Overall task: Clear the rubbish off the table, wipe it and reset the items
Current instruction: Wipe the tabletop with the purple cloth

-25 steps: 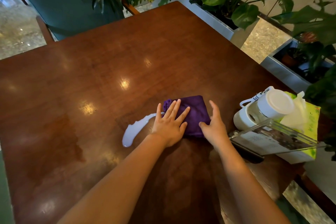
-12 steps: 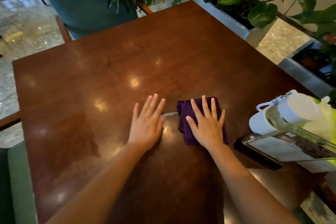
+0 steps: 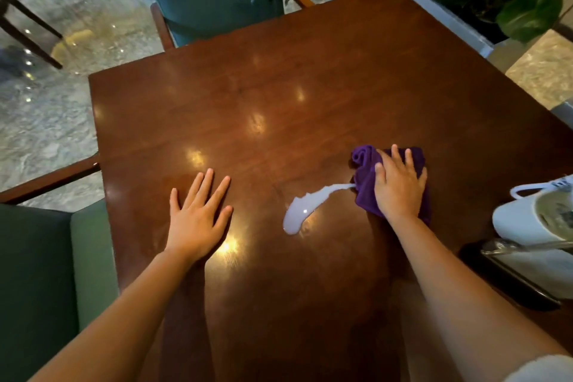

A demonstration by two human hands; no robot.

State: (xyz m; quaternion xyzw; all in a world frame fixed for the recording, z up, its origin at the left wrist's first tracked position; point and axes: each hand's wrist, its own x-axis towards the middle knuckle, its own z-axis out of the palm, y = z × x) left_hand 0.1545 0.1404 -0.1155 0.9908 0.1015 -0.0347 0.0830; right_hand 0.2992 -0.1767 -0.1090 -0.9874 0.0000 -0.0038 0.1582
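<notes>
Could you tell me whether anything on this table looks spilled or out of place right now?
Yes. A streak of pale liquid lies on the wooden table, running from the purple cloth under the right hand toward the near edge. It is not yet wiped up.

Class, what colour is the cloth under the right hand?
Purple cloth, under the right hand; head view.
</notes>
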